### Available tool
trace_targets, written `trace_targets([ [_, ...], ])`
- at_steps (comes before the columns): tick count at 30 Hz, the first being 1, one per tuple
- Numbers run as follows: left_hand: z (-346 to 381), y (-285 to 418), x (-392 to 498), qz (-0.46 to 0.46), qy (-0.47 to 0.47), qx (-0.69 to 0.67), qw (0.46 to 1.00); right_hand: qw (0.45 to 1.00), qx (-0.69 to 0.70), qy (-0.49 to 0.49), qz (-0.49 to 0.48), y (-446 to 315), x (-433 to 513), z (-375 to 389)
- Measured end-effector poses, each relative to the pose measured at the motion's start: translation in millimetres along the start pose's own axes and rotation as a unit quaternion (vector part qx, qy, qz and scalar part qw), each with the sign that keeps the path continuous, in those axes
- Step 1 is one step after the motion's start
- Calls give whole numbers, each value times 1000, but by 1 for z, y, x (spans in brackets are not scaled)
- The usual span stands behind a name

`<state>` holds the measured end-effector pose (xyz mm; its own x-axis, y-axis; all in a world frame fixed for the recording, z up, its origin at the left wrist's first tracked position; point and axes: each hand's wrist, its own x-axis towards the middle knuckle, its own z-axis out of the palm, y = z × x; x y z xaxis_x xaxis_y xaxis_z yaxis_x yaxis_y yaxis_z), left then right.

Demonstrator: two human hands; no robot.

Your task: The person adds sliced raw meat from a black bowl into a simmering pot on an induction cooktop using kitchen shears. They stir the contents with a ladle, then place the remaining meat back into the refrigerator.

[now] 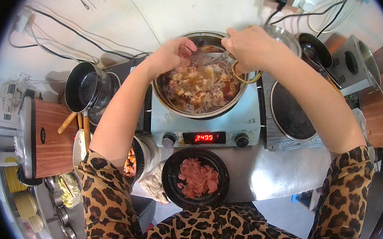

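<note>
Yellow-handled kitchen scissors are gripped in my right hand over the right side of a metal pot. Their blades point left across the pot. My left hand hangs over the pot's far left side with its fingers curled. Whether something is pinched in it is hidden. In the pot, brownish food sits in bubbling, foamy liquid. The pot stands on a light blue induction cooker with a lit red display and two knobs. Nearer to me, a black plate holds sliced raw meat.
Black saucepans with wooden handles stand at left. Below them is a container with orange pieces, beside a cloth. At right are another cooker, a pan and a steel lid. Cables run along the wall.
</note>
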<state>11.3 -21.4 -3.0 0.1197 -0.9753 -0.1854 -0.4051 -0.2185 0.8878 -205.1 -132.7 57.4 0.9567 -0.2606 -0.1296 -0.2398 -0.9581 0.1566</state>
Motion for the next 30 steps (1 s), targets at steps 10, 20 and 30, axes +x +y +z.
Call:
trace_targets([
  [10, -13, -3, 2, -51, 56, -125, 989, 998, -43, 33, 24, 14, 16, 13],
  [20, 7, 11, 7, -115, 92, 8, 989, 996, -76, -11, 53, 5, 9, -1],
  [30, 1, -6, 11, -8, 99, -135, 986, 997, 17, -65, 36, 10, -4, -6],
])
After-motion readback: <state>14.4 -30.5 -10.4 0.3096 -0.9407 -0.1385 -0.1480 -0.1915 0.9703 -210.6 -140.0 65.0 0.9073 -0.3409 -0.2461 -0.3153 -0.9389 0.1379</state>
